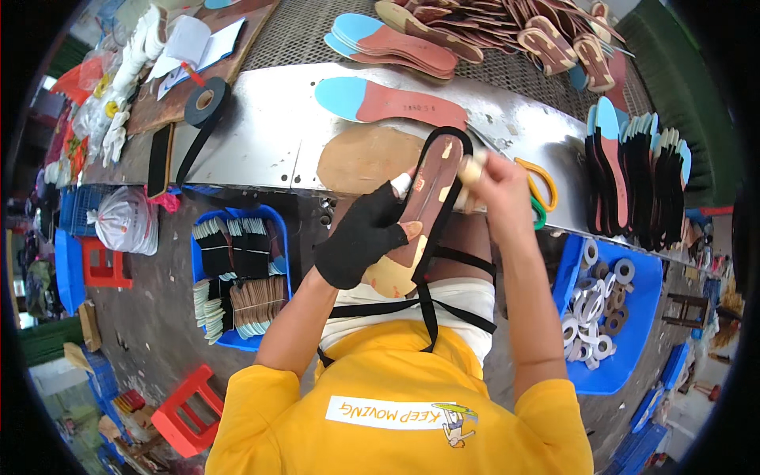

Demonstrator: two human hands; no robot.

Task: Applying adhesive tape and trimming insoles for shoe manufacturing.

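My left hand [360, 241], in a black fingerless glove with white wrapping on a fingertip, grips a brown shoe insole [431, 178] with cream patches. Around its toe and right edge runs a narrow black strip [434, 245], trailing down to my lap. At that right edge is my bare right hand [497, 186], fingers curled together with pale wraps on the tips; motion blurs them, and what they pinch is hidden. Beyond the held piece lies a blue-and-red insole [412, 104]. Yellow-handled scissors [538, 184] rest right of my right hand, beside a green handle [539, 214].
Insoles are stacked [396, 43] and heaped [507, 24] at the back. Black-edged insoles [633, 182] stand at right. A black tape roll [207, 99] sits left. Blue bins hold insole bundles [237, 305] and tape rolls [590, 309] beside me. A red stool [188, 412] stands lower left.
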